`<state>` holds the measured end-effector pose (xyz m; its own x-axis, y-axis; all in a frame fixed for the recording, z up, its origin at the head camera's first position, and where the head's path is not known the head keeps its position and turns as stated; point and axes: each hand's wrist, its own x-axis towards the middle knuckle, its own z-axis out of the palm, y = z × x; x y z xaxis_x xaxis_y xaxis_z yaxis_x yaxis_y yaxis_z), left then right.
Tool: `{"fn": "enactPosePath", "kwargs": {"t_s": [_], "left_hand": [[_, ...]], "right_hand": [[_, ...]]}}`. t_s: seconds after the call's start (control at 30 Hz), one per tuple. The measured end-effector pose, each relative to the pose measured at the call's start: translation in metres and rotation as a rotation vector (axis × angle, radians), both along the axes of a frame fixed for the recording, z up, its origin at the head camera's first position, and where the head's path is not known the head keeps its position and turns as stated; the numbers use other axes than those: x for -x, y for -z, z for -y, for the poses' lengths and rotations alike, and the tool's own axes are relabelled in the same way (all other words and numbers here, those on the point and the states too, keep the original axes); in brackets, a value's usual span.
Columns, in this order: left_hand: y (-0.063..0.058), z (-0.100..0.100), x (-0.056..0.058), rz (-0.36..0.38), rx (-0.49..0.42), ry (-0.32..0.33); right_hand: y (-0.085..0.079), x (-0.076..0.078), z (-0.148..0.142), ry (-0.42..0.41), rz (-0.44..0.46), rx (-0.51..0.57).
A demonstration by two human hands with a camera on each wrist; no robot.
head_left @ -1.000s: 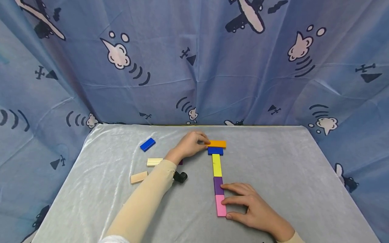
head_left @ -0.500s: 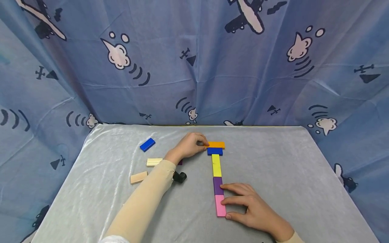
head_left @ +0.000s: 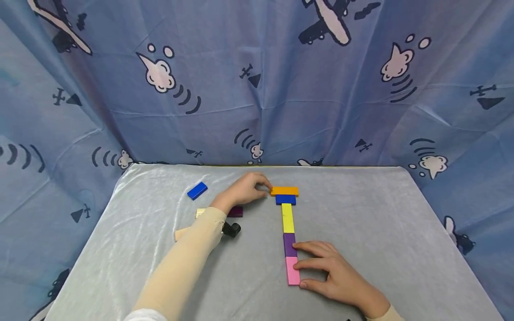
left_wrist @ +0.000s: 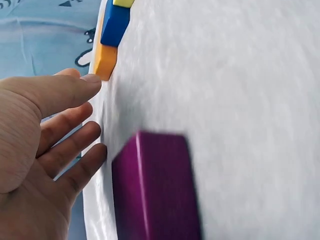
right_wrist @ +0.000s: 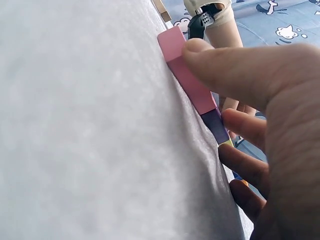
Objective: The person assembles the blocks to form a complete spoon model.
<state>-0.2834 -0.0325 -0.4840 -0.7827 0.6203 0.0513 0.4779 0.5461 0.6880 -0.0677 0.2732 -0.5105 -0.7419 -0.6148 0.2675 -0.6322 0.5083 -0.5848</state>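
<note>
A line of flat blocks lies on the table: pink point(head_left: 292, 276) nearest me, then purple point(head_left: 288, 243), yellow point(head_left: 288, 218), a crosswise blue block point(head_left: 285, 199) and a crosswise orange block point(head_left: 284, 191) at the far end. My left hand point(head_left: 244, 189) is by the orange block's left end, thumb and fingers apart with nothing between them. In the left wrist view its thumb tip is right at the orange block's end point(left_wrist: 105, 62). My right hand point(head_left: 337, 274) rests loosely spread along the right side, fingertips on the pink and purple blocks, thumb at the pink block's near corner.
Left of the line lie a second blue block point(head_left: 197, 191), a dark purple block point(head_left: 235, 211), a striped pale block point(head_left: 200, 213) and a wooden block point(head_left: 180, 233), partly behind my left sleeve. A black camera point(head_left: 231, 230) sits on the left wrist. A blue curtain point(head_left: 257, 89) hangs behind the table.
My left hand has let go of the orange block and drawn slightly left, uncovering more of the dark purple block. The orange block has settled against the blue one. The right hand stays put.
</note>
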Motion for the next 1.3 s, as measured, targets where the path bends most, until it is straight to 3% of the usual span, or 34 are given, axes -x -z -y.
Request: {"fn": "enactPosePath", "kwargs": {"t_s": [0.23, 0.43, 0.7, 1.03, 1.3], "left_hand": [[-0.003, 0.019, -0.001, 0.005, 0.015, -0.011], [-0.003, 0.04, -0.01, 0.014, 0.018, -0.021], [-0.01, 0.075, -0.033, 0.029, 0.045, -0.11], [-0.008, 0.126, -0.07, -0.048, 0.056, -0.245], [-0.006, 0.142, -0.097, 0.038, 0.057, -0.382]], "right_hand": [[-0.001, -0.001, -0.002, 0.043, 0.033, -0.026], [0.0, -0.002, -0.002, 0.041, 0.024, -0.031], [0.002, -0.002, 0.0, 0.03, 0.022, -0.022], [0.0, 0.0, 0.001, 0.033, -0.002, -0.015], [0.003, 0.0, 0.001, 0.044, 0.015, -0.028]]}}
